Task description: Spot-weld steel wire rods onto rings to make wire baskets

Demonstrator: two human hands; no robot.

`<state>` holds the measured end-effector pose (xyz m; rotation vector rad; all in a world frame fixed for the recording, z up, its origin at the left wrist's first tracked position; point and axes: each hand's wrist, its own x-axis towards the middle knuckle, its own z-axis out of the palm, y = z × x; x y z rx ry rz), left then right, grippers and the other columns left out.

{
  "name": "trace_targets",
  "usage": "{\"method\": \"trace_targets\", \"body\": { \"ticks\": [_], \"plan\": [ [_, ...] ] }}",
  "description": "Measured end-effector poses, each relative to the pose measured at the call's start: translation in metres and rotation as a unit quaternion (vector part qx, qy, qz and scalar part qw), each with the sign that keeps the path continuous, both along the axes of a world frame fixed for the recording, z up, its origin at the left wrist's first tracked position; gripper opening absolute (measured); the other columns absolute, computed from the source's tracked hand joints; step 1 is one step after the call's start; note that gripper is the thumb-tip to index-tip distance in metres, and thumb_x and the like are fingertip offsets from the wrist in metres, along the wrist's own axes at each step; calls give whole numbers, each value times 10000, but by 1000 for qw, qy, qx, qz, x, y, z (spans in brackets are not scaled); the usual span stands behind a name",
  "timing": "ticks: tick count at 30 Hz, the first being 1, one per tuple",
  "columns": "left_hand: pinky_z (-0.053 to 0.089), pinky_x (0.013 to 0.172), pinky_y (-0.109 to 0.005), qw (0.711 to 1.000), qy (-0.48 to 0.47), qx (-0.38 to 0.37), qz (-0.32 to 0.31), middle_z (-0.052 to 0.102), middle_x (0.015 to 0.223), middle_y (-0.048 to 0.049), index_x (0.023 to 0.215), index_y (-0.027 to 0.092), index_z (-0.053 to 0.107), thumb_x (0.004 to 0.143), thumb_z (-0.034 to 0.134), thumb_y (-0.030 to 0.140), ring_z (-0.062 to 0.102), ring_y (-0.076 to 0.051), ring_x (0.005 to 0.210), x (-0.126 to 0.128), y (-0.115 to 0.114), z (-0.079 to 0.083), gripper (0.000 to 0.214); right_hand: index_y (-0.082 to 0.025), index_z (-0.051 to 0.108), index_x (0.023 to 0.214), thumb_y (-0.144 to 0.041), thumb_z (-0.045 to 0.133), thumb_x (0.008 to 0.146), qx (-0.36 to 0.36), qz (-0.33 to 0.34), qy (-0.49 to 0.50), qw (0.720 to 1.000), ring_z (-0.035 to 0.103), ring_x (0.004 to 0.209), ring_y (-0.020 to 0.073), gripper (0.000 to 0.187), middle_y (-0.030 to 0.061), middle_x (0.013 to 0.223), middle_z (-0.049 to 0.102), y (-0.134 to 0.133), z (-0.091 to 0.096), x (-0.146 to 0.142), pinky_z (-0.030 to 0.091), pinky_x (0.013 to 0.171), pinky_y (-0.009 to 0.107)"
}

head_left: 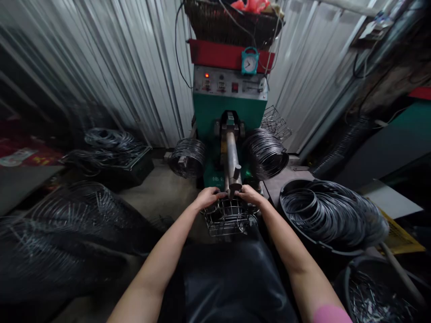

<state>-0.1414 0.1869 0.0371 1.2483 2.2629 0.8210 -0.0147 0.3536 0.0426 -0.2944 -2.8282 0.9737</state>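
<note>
A wire basket (225, 223) of thin metal rods sits in front of a green spot welding machine (210, 107), just above my lap. My left hand (209, 198) is closed on the basket's far left edge, thumb pointing inward. On the right, my right hand (249, 195) grips the same edge, its fingertips close to the machine's electrode tip (230, 193). The tip comes down between my two hands from a thick metal arm (232, 152). Whether it touches the wire, I cannot tell. My fingers' undersides are hidden.
Bundles of wire rings (189, 157) hang left and right of the machine. A black tub (286, 215) of wire rings stands at right, near a bucket (350, 287) of metal scraps. Blurred wire piles (81, 215) lie left. A teal clock (249, 62) hangs above the control panel.
</note>
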Motion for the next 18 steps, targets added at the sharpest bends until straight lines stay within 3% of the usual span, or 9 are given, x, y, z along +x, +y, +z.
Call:
{"method": "trace_targets", "body": {
  "ticks": [3, 6, 8, 10, 12, 15, 18],
  "plan": [
    [402, 639, -277, 996, 69, -19, 43, 632, 686, -18, 764, 218, 648, 783, 416, 622, 590, -205, 746, 2, 10, -1, 466, -151, 687, 767, -228, 554, 778, 25, -38, 8, 999, 591, 696, 151, 154, 13, 716, 674, 5, -9, -9, 415, 613, 206],
    [401, 831, -377, 990, 107, -6, 96, 650, 1018, -78, 944, 233, 646, 841, 384, 530, 545, -266, 1038, -3, 14, 7, 410, -149, 672, 721, -191, 518, 776, 36, -70, 17, 997, 569, 663, 150, 168, 26, 679, 657, 8, -12, -15, 396, 580, 206],
    [370, 917, -399, 989, 102, 19, 103, 588, 1188, -82, 1047, 239, 620, 856, 378, 482, 468, -262, 1164, -13, 4, 13, 393, -145, 665, 718, -204, 499, 782, 32, -65, 20, 997, 556, 647, 142, 187, 16, 660, 644, 12, -10, -15, 395, 573, 203],
    [371, 951, -353, 994, 69, 37, 74, 595, 1195, -60, 1065, 237, 619, 847, 409, 425, 481, -222, 1161, -23, -17, 12, 356, -144, 658, 718, -249, 498, 787, 27, -55, 23, 998, 541, 631, 131, 204, -4, 636, 624, 17, -7, -11, 398, 575, 200],
    [406, 931, -298, 1000, -11, 26, -4, 648, 1108, -36, 1035, 226, 634, 797, 485, 374, 552, -188, 1069, -29, -44, 1, 317, -139, 652, 713, -311, 510, 783, 11, -46, 28, 998, 524, 608, 123, 234, -21, 607, 598, 22, -5, -6, 400, 572, 199],
    [450, 889, -298, 985, -143, -1, -99, 682, 1035, -24, 1043, 206, 625, 716, 577, 372, 603, -188, 967, -21, -75, -24, 369, -130, 646, 706, -387, 533, 768, -39, -44, 32, 998, 510, 588, 120, 288, -27, 590, 573, 23, -4, 2, 401, 562, 203],
    [454, 879, -308, 988, -138, 38, -58, 693, 960, -25, 943, 201, 646, 741, 555, 366, 609, -187, 933, 2, -87, -41, 277, -132, 648, 712, -435, 535, 764, -84, -35, 25, 996, 519, 610, 132, 328, -14, 606, 579, 17, -1, 8, 407, 565, 212]
  ]
}}
